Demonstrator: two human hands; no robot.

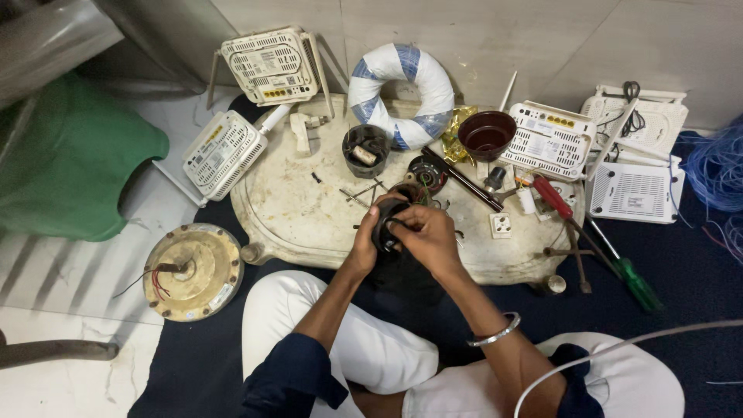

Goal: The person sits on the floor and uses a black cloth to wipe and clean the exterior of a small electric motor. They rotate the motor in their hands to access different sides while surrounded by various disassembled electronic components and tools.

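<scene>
Dark navy sleeves, rolled up past the elbows on both arms. White trousers (364, 348) across both knees, creased at the folds. A thin silver bangle (494, 331) rings the forearm, just above the right-hand trouser leg. Forearms bare, fingers bare.

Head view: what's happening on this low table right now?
A person sitting on the floor holds a small dark round motor part over the worn white table. The left hand cups it; the right hand works at its top. Routers, a red-handled screwdriver and a brown bowl lie around.
</scene>
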